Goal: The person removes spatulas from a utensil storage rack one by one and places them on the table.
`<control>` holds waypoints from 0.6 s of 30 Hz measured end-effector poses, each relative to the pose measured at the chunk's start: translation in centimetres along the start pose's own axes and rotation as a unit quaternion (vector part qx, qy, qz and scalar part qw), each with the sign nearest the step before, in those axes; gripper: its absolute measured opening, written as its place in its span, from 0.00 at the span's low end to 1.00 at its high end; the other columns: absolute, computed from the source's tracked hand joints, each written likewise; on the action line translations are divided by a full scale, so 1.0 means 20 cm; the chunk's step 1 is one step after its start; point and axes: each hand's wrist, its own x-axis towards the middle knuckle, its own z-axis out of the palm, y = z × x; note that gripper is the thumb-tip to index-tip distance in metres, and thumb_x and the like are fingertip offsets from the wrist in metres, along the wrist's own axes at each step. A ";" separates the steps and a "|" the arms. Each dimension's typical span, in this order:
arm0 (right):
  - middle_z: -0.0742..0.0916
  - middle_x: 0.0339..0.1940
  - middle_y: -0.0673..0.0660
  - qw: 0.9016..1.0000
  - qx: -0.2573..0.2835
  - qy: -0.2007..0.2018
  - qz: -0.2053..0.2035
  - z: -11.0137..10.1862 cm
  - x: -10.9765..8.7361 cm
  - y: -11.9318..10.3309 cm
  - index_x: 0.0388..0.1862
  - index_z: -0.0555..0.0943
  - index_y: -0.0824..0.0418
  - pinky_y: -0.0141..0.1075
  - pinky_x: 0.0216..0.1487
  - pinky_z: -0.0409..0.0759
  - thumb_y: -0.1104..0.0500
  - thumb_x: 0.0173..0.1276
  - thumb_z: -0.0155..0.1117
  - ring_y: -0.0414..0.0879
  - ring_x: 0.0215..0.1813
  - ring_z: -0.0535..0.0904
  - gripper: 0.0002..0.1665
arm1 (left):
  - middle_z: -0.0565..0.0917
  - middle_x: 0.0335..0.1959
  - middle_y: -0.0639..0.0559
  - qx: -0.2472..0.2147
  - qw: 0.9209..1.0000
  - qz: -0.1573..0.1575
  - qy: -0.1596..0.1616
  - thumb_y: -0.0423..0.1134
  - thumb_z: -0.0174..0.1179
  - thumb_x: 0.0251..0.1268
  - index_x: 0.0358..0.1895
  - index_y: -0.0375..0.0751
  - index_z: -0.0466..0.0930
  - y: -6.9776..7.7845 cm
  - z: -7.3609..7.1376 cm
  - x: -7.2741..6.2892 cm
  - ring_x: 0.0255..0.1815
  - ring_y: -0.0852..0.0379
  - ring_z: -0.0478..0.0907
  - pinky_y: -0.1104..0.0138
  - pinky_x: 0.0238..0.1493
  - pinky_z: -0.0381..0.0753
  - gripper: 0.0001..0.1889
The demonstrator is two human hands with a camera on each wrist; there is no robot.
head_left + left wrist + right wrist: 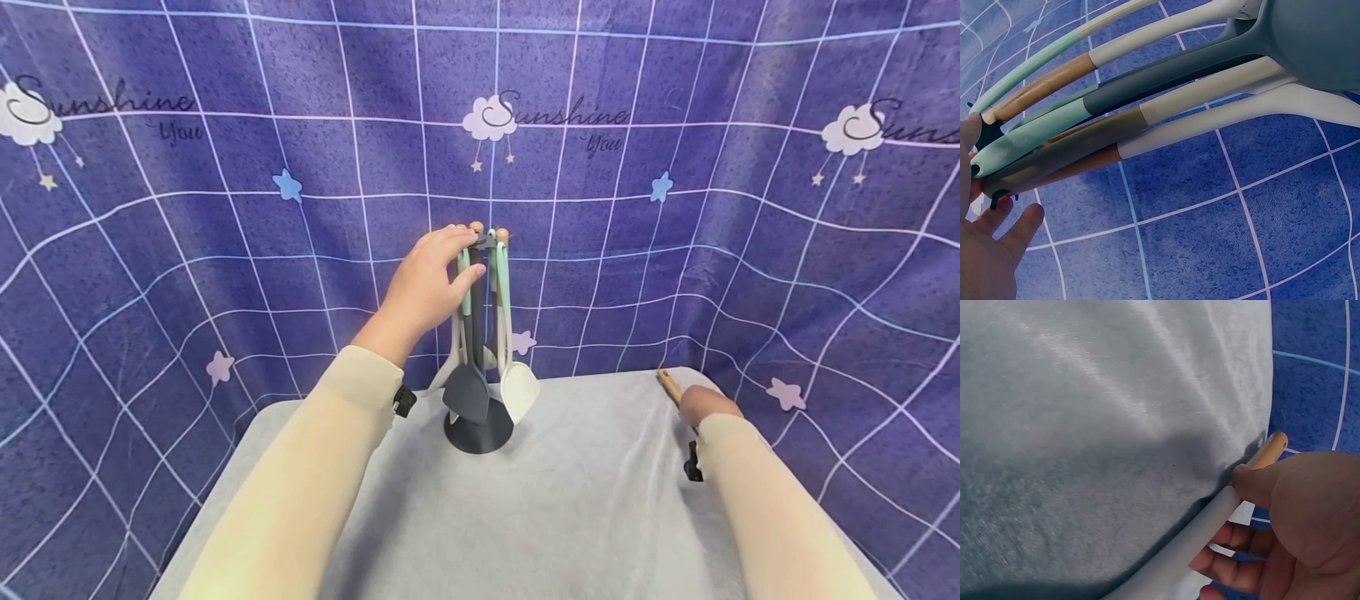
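Observation:
My left hand [431,279] rests at the top of a black utensil stand [480,437], its fingers extended over the rim and the thumb apart in front. Several utensils with mint-green and wooden handles hang there, among them a dark grey turner [467,393] and a white turner [519,390]. In the left wrist view, the fingers [1025,228] lie around the handle ends. At the table's right side, my right hand [712,406] holds a pale kitchen utensil [1191,544] with a wooden handle end [1272,449], thumb pressed on its shaft. The utensil's head is hidden.
A grey cloth-covered table [570,500] spreads beneath the stand, wrinkled towards the right. A purple-blue grid-patterned curtain [570,75] rises close behind the stand and along both sides. The table's far right corner lies beside my right hand.

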 end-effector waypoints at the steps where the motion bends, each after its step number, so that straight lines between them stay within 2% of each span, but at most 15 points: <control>1: 0.89 0.45 0.69 1.000 0.001 0.002 0.003 0.00 0.00 0.00 0.50 0.88 0.73 0.55 0.51 0.89 0.64 0.77 0.54 0.58 0.42 0.83 0.18 | 0.76 0.87 0.49 0.001 1.000 0.000 0.000 0.50 0.66 0.85 0.81 0.46 0.79 0.00 0.00 0.00 0.93 0.47 0.65 0.51 0.96 0.61 0.29; 4: 0.90 0.52 0.74 1.000 0.012 0.014 0.015 0.00 -0.01 -0.01 0.55 0.87 0.74 0.67 0.57 0.89 0.63 0.78 0.51 0.61 0.45 0.84 0.21 | 0.76 0.87 0.49 0.005 1.000 -0.002 -0.001 0.51 0.66 0.85 0.82 0.47 0.79 0.00 0.00 0.00 0.93 0.47 0.64 0.50 0.96 0.61 0.29; 7: 0.89 0.51 0.74 0.999 0.022 0.023 0.028 0.00 -0.02 -0.02 0.49 0.87 0.72 0.73 0.59 0.87 0.62 0.79 0.51 0.63 0.46 0.84 0.20 | 0.76 0.87 0.49 0.004 1.000 -0.003 -0.001 0.51 0.66 0.85 0.82 0.47 0.79 0.00 0.00 0.00 0.93 0.47 0.64 0.50 0.96 0.61 0.29; 13: 0.89 0.48 0.70 0.997 0.032 0.033 0.055 -0.03 -0.03 -0.07 0.42 0.87 0.66 0.65 0.50 0.89 0.60 0.79 0.51 0.62 0.45 0.83 0.18 | 0.77 0.87 0.49 -0.001 1.000 0.000 0.003 0.50 0.66 0.85 0.81 0.46 0.79 -0.01 0.01 0.00 0.93 0.48 0.64 0.51 0.96 0.61 0.29; 16: 0.90 0.52 0.75 0.995 0.047 0.065 0.062 -0.06 0.00 -0.12 0.42 0.88 0.66 0.68 0.48 0.88 0.57 0.79 0.53 0.66 0.47 0.85 0.19 | 0.77 0.87 0.50 -0.003 1.000 0.000 0.003 0.50 0.66 0.85 0.81 0.45 0.79 0.00 0.01 0.00 0.93 0.47 0.64 0.51 0.96 0.61 0.29; 18: 0.90 0.57 0.78 0.993 0.056 0.094 0.049 -0.11 0.02 -0.18 0.45 0.89 0.68 0.71 0.51 0.89 0.54 0.79 0.55 0.72 0.52 0.88 0.21 | 0.77 0.87 0.50 -0.002 1.000 -0.001 0.003 0.51 0.66 0.85 0.81 0.45 0.79 0.00 0.01 0.00 0.93 0.47 0.64 0.52 0.96 0.60 0.29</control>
